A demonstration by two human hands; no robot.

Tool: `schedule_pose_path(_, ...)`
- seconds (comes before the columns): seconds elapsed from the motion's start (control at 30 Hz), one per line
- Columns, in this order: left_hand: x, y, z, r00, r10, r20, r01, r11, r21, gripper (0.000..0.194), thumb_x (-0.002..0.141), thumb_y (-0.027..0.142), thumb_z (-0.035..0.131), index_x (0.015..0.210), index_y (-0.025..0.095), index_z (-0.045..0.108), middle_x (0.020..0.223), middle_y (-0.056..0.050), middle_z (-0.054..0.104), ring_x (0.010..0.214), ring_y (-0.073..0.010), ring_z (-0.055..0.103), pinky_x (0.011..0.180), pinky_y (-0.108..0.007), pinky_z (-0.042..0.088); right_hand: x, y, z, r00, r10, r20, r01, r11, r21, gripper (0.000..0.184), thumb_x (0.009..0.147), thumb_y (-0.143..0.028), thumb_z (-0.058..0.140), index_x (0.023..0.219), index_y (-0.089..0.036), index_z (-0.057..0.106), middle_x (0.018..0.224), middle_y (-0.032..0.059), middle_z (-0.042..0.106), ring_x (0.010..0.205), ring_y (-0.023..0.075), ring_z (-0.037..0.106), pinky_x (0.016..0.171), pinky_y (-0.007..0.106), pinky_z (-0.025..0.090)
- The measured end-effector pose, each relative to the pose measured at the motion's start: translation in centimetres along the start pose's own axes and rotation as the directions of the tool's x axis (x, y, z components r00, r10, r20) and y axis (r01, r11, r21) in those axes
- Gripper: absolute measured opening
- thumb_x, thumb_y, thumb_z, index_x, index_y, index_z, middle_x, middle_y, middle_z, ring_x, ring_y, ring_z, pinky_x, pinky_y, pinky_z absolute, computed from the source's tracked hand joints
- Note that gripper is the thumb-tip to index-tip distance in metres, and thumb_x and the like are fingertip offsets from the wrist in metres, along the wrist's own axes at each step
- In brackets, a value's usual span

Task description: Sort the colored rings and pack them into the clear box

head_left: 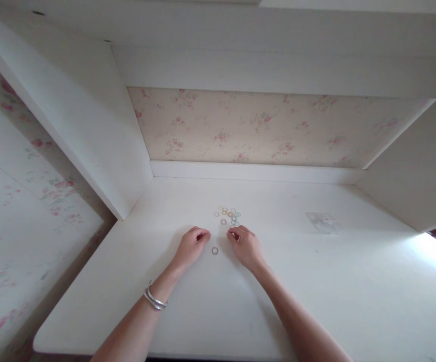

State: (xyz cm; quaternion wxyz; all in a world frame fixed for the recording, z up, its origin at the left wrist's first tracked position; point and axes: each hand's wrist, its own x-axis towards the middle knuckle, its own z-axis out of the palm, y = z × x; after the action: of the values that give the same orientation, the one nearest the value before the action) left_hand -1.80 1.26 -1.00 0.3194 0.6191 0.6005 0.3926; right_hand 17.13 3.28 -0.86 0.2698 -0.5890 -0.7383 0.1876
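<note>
Between my two hands, and closer to me, a small brownish ring lies flat on the white desk. Just beyond them is a loose cluster of several thin rings, yellow, orange and blue-green, some overlapping. A reddish-brown ring lies at the near side of that cluster. My left hand rests on the desk left of the single ring, fingers curled with thumb and fingertips together. My right hand is closed in a similar pinch, beside the blue-green rings. Whatever either hand's fingertips hold, if anything, is too small to see.
A clear plastic packet lies on the desk to the right. White side panels flank the desk, with a low ledge at the back and a shelf overhead.
</note>
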Motion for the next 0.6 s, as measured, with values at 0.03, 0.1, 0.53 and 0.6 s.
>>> schedule_pose_path(0.03, 0.1, -0.1, -0.1, 0.999, -0.041, -0.015, 0.04, 0.998, -0.045, 0.023, 0.08, 0.034, 0.052, 0.082, 0.019, 0.068, 0.085, -0.003, 0.067, 0.082, -0.0171, 0.06, 0.077, -0.028, 0.044, 0.7, -0.6, 0.1, 1.0, -0.013, 0.015, 0.013, 0.999, -0.046, 0.025, 0.087, -0.03, 0.042, 0.088, -0.024, 0.067, 0.086, 0.002, 0.063, 0.074, 0.0135, 0.057, 0.068, 0.024, 0.038)
schedule_pose_path(0.1, 0.3, -0.3, -0.4, 0.993, -0.115, -0.029, 0.11, 0.987, -0.12, 0.025, 0.079, 0.037, 0.053, 0.085, 0.019, 0.068, 0.088, -0.003, 0.069, 0.085, -0.0179, 0.061, 0.079, -0.028, 0.044, 2.2, -1.7, 0.4, 0.998, -0.017, 0.054, 0.025, 0.988, -0.151, 0.029, 0.09, -0.031, 0.039, 0.096, -0.025, 0.066, 0.096, 0.004, 0.063, 0.08, 0.0148, 0.058, 0.07, 0.025, 0.038)
schedule_pose_path(0.53, 0.7, -0.1, -1.4, 0.979, -0.201, 0.022, 0.201, 0.961, -0.189, 0.033, 0.077, 0.041, 0.053, 0.092, 0.015, 0.069, 0.086, -0.004, 0.07, 0.08, -0.0182, 0.06, 0.071, -0.027, 0.044, 8.2, -3.0, 3.9, 0.988, 0.031, 0.148, 0.016, 0.952, -0.304, 0.026, 0.087, -0.022, 0.043, 0.086, -0.017, 0.069, 0.101, 0.0139, 0.06, 0.085, 0.0217, 0.06, 0.073, 0.034, 0.039)
schedule_pose_path(0.6, 0.7, -0.1, -1.5, 0.978, -0.207, 0.039, 0.211, 0.959, -0.19, 0.034, 0.077, 0.04, 0.053, 0.093, 0.015, 0.069, 0.084, -0.004, 0.069, 0.077, -0.0176, 0.06, 0.068, -0.027, 0.044, 8.0, -3.1, 3.8, 0.987, 0.003, 0.158, 0.044, 0.956, -0.289, 0.025, 0.086, -0.019, 0.044, 0.081, -0.016, 0.068, 0.098, 0.0138, 0.06, 0.084, 0.0213, 0.059, 0.073, 0.033, 0.039)
